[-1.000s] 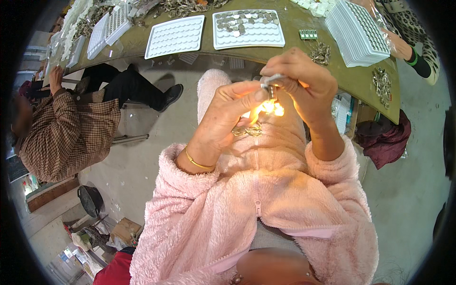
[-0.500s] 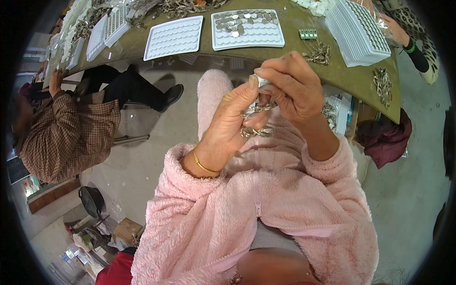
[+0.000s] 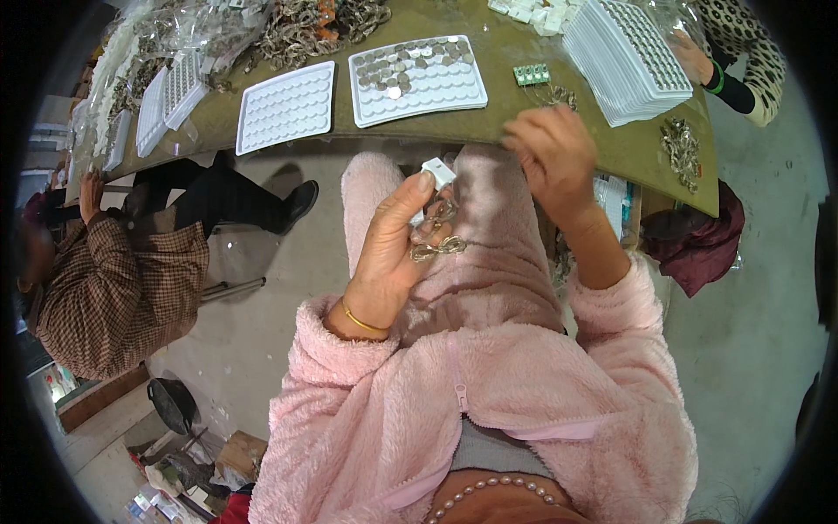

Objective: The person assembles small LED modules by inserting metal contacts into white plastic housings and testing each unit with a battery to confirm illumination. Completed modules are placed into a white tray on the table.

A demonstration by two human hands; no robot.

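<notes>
My left hand (image 3: 390, 236) is closed around a small white plastic case (image 3: 438, 173), gripped between thumb and fingers above my lap. Thin coiled wire (image 3: 439, 248), twisted into loops, hangs from the case beside the fingers. My right hand (image 3: 554, 155) is raised at the table's front edge, apart from the case. Its fingers are smeared by motion, so whether they hold anything does not show. Just beyond it lie a bundle of coiled wires (image 3: 561, 97) and a small block of green circuit boards (image 3: 531, 75).
A white tray (image 3: 422, 109) carries loose silver discs; another white tray (image 3: 285, 106) lies to its left. Stacked trays (image 3: 615, 65) of small parts stand at right, near a co-worker's hand (image 3: 694, 61). Wire heaps (image 3: 323, 31) lie behind. Another person (image 3: 131, 262) sits at left.
My right hand has left the white case and moved right, toward the table edge. My left hand has shifted slightly left and down, still holding the case. The whole view has shifted a little.
</notes>
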